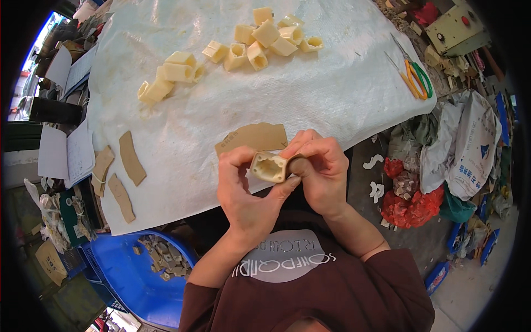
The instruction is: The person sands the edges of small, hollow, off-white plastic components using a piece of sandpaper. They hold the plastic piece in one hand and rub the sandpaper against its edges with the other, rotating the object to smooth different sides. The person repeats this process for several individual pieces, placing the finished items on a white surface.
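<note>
In front of my chest, my left hand (246, 196) is closed around a cream hollow block (269, 168). The block's jagged-edged opening faces up, with small round holes at its corners. My right hand (322, 174) pinches at the block's right side, its thumb and fingers bent. A small brown piece (298, 164) shows between those fingers, against the block's rim; it resembles the torn brown sheets, but its kind is not clear. Just beyond my hands, a larger torn brown sheet (251, 136) lies flat on the white table cover (310, 94).
Several similar cream blocks (266, 34) lie at the far side, with another cluster (178, 72) farther left. Torn brown strips (131, 159) are near the left edge. Two pairs of scissors (415, 79) rest at the right. A blue tub (138, 276) holds small pieces; bags (464, 149) stand right.
</note>
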Demonstrator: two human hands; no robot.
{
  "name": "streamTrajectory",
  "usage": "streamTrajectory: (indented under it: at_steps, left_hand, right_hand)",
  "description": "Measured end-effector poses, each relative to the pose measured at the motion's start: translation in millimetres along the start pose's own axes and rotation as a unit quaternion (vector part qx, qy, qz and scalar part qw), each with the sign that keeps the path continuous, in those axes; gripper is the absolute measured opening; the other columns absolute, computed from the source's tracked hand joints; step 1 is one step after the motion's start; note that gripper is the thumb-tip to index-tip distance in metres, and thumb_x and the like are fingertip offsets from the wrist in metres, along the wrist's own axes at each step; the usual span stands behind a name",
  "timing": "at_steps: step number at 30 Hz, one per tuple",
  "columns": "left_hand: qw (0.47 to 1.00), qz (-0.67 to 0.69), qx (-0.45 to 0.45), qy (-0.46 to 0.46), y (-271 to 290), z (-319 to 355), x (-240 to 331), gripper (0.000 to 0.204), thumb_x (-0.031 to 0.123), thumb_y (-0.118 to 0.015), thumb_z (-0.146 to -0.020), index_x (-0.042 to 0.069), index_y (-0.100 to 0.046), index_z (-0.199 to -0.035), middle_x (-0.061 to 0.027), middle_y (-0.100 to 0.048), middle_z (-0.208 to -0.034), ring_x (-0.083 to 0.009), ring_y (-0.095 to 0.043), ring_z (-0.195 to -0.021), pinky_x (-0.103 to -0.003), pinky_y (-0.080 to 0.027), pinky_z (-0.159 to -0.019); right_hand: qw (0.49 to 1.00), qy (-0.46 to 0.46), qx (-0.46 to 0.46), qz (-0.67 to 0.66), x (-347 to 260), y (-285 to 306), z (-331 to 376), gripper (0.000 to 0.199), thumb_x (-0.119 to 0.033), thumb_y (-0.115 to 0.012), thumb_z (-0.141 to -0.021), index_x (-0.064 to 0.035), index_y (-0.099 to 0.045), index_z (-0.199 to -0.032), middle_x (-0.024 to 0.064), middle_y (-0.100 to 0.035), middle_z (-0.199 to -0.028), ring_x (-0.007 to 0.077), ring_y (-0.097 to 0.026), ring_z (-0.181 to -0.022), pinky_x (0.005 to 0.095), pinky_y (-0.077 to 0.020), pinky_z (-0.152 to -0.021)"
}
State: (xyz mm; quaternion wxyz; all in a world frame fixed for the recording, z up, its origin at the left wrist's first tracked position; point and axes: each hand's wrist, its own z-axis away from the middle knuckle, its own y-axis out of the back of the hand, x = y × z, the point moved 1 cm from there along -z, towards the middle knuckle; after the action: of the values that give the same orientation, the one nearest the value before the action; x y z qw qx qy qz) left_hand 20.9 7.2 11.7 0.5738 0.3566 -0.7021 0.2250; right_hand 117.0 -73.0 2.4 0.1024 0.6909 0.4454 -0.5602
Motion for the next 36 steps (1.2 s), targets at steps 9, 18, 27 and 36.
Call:
streamTrajectory:
  at_steps: [9, 18, 27, 36]
  left_hand:
    - [0.989, 0.081, -0.126, 0.001, 11.6, -5.9, 7.0, 0.048, -0.005, -0.070, -0.069, -0.002, -0.049, -0.112, -0.0138, -0.051, -0.113, -0.0227, -0.053, -0.104, -0.031, -0.044, -0.089]
    - [0.985, -0.027, -0.142, -0.098, 12.3, -9.0, 4.3, 0.038, 0.001, -0.067, -0.074, -0.001, -0.052, -0.109, -0.0154, -0.059, -0.106, -0.0288, -0.055, -0.102, -0.034, -0.046, -0.086]
    - [0.986, 0.021, -0.122, -0.108, 7.7, -6.5, 2.5, 0.038, -0.006, -0.065, -0.073, -0.001, -0.048, -0.107, -0.0186, -0.052, -0.111, -0.0329, -0.052, -0.110, -0.039, -0.046, -0.090]
    - [0.988, 0.038, -0.105, -0.110, 2.9, -1.4, 1.7, 0.039, -0.010, -0.065, -0.072, -0.001, -0.047, -0.105, -0.0196, -0.052, -0.111, -0.0350, -0.052, -0.109, -0.043, -0.045, -0.091]
  right_hand:
    - [0.995, -0.035, -0.072, 0.062, -6.9, 8.7, -1.3, 0.020, -0.022, -0.067, -0.079, -0.0071, -0.054, -0.083, 0.0058, -0.043, -0.091, 0.0168, -0.041, -0.088, 0.0293, -0.0355, -0.078]
    - [0.978, -0.040, -0.124, 0.161, -18.7, 12.2, -8.9, 0.023, -0.015, -0.072, -0.071, -0.0077, -0.051, -0.074, 0.0035, -0.044, -0.085, 0.0158, -0.042, -0.080, 0.0279, -0.0363, -0.071]
    - [0.984, -0.141, -0.101, 0.048, -10.4, 19.0, -3.2, 0.024, -0.016, -0.072, -0.075, -0.0057, -0.050, -0.075, 0.0028, -0.045, -0.085, 0.0117, -0.042, -0.079, 0.0242, -0.0356, -0.073]
    - [0.982, -0.146, -0.026, 0.114, -19.6, 6.6, 7.4, 0.016, -0.013, -0.060, -0.085, -0.0029, -0.049, -0.079, 0.0027, -0.046, -0.081, 0.0101, -0.043, -0.072, 0.0236, -0.0368, -0.064]
